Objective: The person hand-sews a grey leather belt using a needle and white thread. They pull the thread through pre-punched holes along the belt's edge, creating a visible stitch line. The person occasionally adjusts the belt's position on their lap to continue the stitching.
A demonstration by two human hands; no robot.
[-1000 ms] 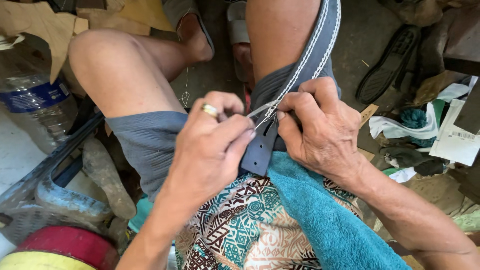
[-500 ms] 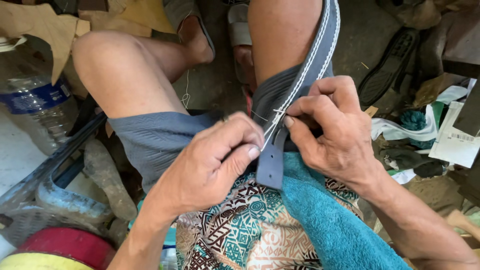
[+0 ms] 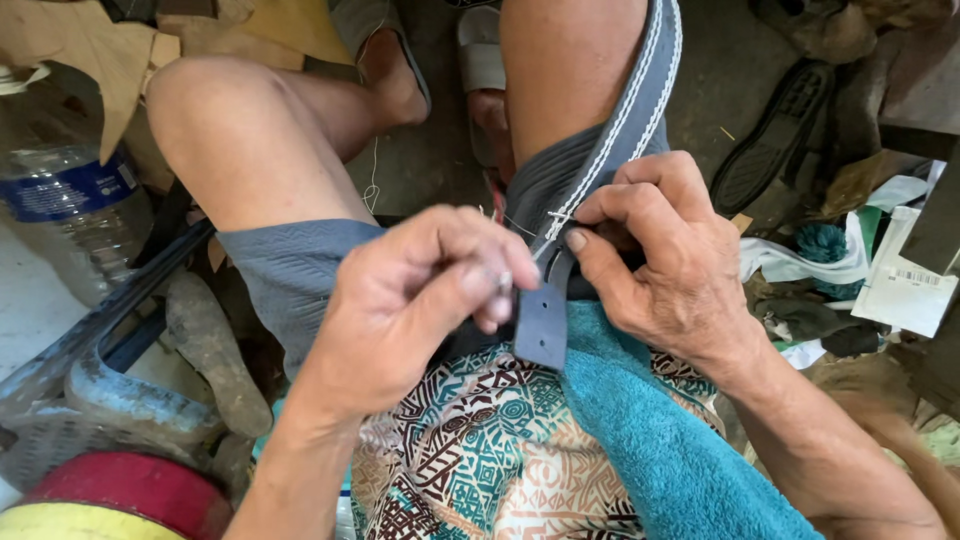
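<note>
A grey strap (image 3: 640, 95) with white stitched lines runs down over my right thigh and ends in a dark blue tip (image 3: 543, 325). My right hand (image 3: 665, 265) grips the strap near that tip, thumb pressed on its edge. A thin metal needle (image 3: 558, 215) sticks out of the strap just above the thumb. My left hand (image 3: 415, 300) is beside the tip with its fingertips pinched together; a fine thread (image 3: 515, 226) runs from them toward the needle. The fingertips are blurred.
A teal towel (image 3: 670, 450) and a patterned cloth (image 3: 470, 470) lie on my lap. A plastic water bottle (image 3: 70, 210) stands at left, above a red and yellow round container (image 3: 120, 495). A black shoe sole (image 3: 775, 150) and papers (image 3: 900, 285) lie at right.
My left hand has drawn back to the left and downward from the strap, fingers still pinched. My right hand has kept its grip, and the strap tip hangs lower over the towel.
</note>
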